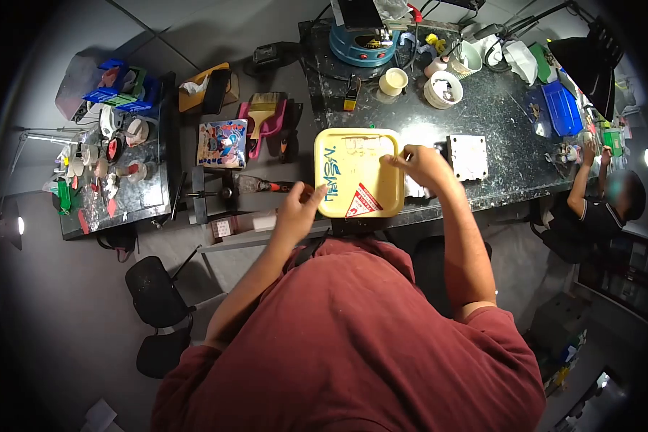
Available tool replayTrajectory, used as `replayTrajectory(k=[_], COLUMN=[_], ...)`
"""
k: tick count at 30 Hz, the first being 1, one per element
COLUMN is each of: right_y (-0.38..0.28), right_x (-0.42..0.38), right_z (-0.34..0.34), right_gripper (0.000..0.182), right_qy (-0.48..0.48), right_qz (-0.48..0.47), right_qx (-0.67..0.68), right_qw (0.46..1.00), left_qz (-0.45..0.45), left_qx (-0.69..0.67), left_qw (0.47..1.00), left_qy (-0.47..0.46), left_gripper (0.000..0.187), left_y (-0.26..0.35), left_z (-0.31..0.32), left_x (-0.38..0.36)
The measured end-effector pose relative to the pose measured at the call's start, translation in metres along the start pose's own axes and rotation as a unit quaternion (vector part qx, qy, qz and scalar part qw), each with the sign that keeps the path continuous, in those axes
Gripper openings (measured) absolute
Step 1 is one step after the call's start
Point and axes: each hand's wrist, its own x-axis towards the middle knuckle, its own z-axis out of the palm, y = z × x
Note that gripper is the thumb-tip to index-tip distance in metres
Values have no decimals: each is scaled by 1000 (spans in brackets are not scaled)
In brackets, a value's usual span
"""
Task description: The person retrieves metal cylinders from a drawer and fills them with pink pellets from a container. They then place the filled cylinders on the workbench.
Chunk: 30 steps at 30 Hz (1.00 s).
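A shallow yellow tray (373, 193) with rounded corners lies at the front edge of the black worktable, in front of my body. Blue handwriting and a red-and-white triangular sticker mark its surface. At the tray's left side is my left hand (297, 213), thumb tip against the rim, index finger apart from it and outside the tray. My right hand (426, 170) grips the right rim, its thumb over the inside and its other fingers partly hidden. Close to the right hand sits a pale rectangular metal block (468, 157) with holes.
Behind the tray stand a white tub (443, 91), a cream cup (393, 82), a yellow-black tool (351, 93) and a blue round machine (363, 47). To the left lie a wide brush (263, 108), a pink dustpan (273, 124) and a printed picture (223, 142). Another person (606, 216) works at far right.
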Motion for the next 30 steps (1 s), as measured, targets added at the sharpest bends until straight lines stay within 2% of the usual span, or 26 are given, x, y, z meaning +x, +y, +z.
replayTrajectory(k=[1,3,5,6,8,10,12,13,16,18,20,21,22,24,25,28,30], right_y=[9,15,10,0,8,2,13,16,28,28,28,26,24,20,19,24,27], right_x=[5,16,11,9,14,12,20,23,27,28,28,28,26,23,22,27,29], right_z=[15,17,10,-2,-2,-8,-2,-2,5,5,2,1,-1,1,2,10,13], right_gripper=[59,58,54,54,54,54,53,53,44,39,37,37,36,35,33,30,29], right_qy=[71,60,50,8,37,32,88,93,194,203,203,205,185,163,179,200,213], right_qz=[-88,-77,-45,19,-11,18,-2,-6,-49,-68,-90,-89,-85,-78,-96,-124,-166], right_qx=[38,51,86,79,57,56,25,17,49,62,44,48,63,83,98,137,212], right_qw=[993,994,994,997,998,998,996,995,978,975,974,974,977,980,974,962,939], left_qz=[9,16,40,31,30,27,55,47,73,68,-89,-95,-96,-167,-141,-132,-124], left_qx=[4,8,50,34,10,25,56,47,1,-37,-196,-232,-228,-286,-306,-322,-316], left_qw=[1000,1000,998,998,998,998,997,997,997,997,976,967,968,943,941,937,940], left_qy=[10,19,-24,-39,-54,-58,-5,-31,-3,-2,-20,-37,-39,16,-18,-20,-17], left_gripper=[48,48,48,49,50,53,55,57,58,53,45,36,36,33,29,26,25], left_y=[2,7,17,22,15,31,44,38,25,23,23,23,23,23,16,13,10], left_z=[8,9,8,9,11,12,17,18,32,36,35,33,34,39,37,36,35], left_x=[-6,-8,0,3,16,20,21,28,37,32,22,16,10,0,-2,-5,-3])
